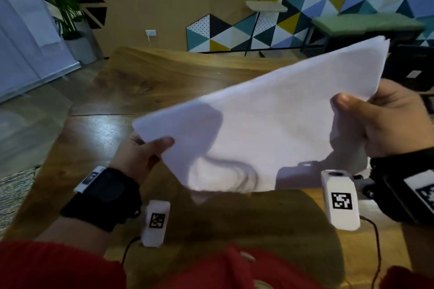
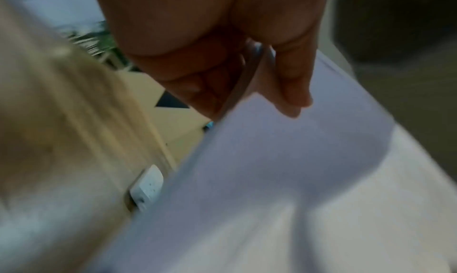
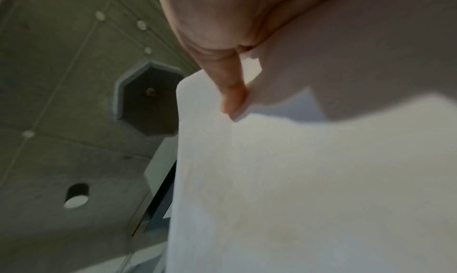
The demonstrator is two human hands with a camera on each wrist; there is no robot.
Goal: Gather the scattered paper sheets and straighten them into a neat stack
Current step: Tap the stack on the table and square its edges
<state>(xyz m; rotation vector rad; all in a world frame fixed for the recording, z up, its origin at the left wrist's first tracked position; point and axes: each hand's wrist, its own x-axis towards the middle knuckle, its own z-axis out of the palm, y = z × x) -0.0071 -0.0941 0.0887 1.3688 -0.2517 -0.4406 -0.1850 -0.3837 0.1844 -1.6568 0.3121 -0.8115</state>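
A bundle of white paper sheets (image 1: 270,129) is lifted off the wooden table (image 1: 145,82), tilted with its right end higher. My left hand (image 1: 150,150) pinches the lower left edge, thumb on top. My right hand (image 1: 366,115) grips the right edge, thumb over the top sheet. In the left wrist view the thumb and fingers of my left hand (image 2: 254,82) clamp the sheets (image 2: 284,179) at their edge. The right wrist view shows my right hand (image 3: 245,85) pinching the sheets (image 3: 309,179). The sheet edges at the far right corner are slightly fanned.
A dark object (image 1: 413,65) sits at the table's right side behind the paper. Beyond the table are a green bench (image 1: 366,23), a patterned wall, a potted plant (image 1: 68,2) and a wall socket (image 1: 150,33). Wrist cameras with cables hang under both wrists.
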